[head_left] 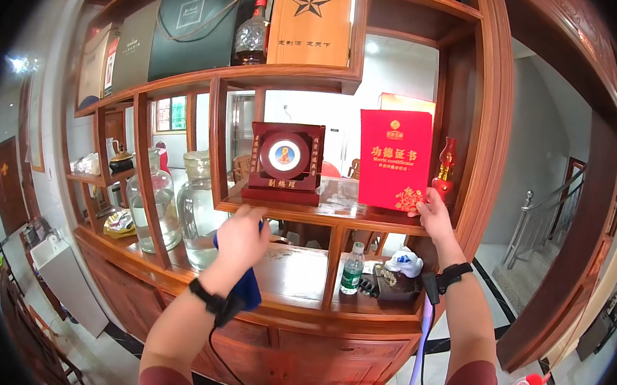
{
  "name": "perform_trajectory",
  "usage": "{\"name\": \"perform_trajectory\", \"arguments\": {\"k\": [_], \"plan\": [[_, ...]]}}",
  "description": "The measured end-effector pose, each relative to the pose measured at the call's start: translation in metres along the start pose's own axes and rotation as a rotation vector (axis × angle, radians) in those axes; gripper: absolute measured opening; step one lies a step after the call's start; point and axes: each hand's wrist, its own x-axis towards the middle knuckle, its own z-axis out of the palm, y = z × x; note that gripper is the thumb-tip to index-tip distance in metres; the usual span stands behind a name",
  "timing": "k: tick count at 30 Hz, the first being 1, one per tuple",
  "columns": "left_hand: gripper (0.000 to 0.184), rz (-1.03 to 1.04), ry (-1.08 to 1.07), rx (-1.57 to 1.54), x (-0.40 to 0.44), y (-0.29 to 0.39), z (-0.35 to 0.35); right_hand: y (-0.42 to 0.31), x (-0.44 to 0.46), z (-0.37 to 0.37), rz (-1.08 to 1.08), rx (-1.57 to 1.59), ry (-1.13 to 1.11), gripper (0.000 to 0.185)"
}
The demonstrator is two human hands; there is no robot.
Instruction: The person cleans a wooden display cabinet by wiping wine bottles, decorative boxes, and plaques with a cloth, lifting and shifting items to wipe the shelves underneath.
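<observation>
My left hand (241,239) is closed around a blue cloth (248,292) that hangs below it, just under the middle shelf's edge. Above that hand a dark red wooden plaque (303,181) with a round white medallion stands on the shelf. At the right, my right hand (435,216) grips the lower right corner of a red certificate folder (393,177) with gold lettering, which stands upright on the same shelf. A small red oil lamp (446,170) is right beside that hand, behind the fingers.
Large glass jars (198,217) stand in the left bays of the wooden cabinet (278,212). Lower down are a water bottle (352,271) and a dark box (396,286) with a white cloth. A dark gift bag (196,34) and a liquor bottle (252,38) fill the upper shelf.
</observation>
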Motion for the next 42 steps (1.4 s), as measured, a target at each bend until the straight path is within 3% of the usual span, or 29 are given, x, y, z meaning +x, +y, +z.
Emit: {"name": "perform_trajectory", "arguments": {"k": [3, 6, 8, 9, 10, 12, 14, 25, 30, 34, 36, 42], "plan": [[0.017, 0.015, -0.061, 0.282, 0.043, -0.016, 0.032, 0.008, 0.011, -0.007, -0.013, -0.079, -0.068, 0.029], [0.025, -0.16, -0.32, 0.405, 0.071, -0.026, 0.047, 0.006, 0.014, -0.014, 0.143, -0.156, -0.113, 0.034], [0.027, -0.215, -0.373, 0.409, 0.078, -0.033, 0.059, 0.022, 0.025, -0.022, -0.043, -0.586, -0.063, 0.029], [0.03, -0.274, -0.427, 0.415, 0.08, -0.035, 0.063, 0.02, 0.024, -0.025, -0.297, -0.591, -0.11, 0.028], [0.03, -0.272, -0.426, 0.415, 0.082, -0.035, 0.064, 0.011, 0.021, -0.026, -0.298, -0.591, -0.108, 0.028], [0.031, -0.314, -0.437, 0.416, 0.084, -0.033, 0.067, -0.004, 0.015, -0.027, -0.039, -0.658, -0.058, 0.024], [0.03, -0.313, -0.451, 0.412, 0.085, -0.034, 0.067, 0.014, 0.022, -0.036, -0.015, -0.625, -0.046, 0.025], [0.03, -0.298, -0.461, 0.422, 0.082, -0.034, 0.069, 0.017, 0.018, -0.033, -0.016, -0.611, 0.001, 0.032], [0.035, -0.266, -0.348, 0.449, 0.073, -0.036, 0.071, 0.013, 0.013, -0.034, -0.059, -0.65, -0.064, 0.038], [0.037, -0.301, -0.499, 0.434, 0.083, -0.035, 0.069, 0.02, 0.016, -0.038, -0.028, -0.538, -0.08, 0.036], [0.039, -0.356, -0.551, 0.432, 0.087, -0.031, 0.067, 0.049, 0.026, -0.044, -0.18, -0.494, -0.053, 0.043], [0.04, -0.394, -0.599, 0.401, 0.09, -0.037, 0.067, 0.023, 0.016, -0.039, -0.103, -0.773, -0.054, 0.062]]}}
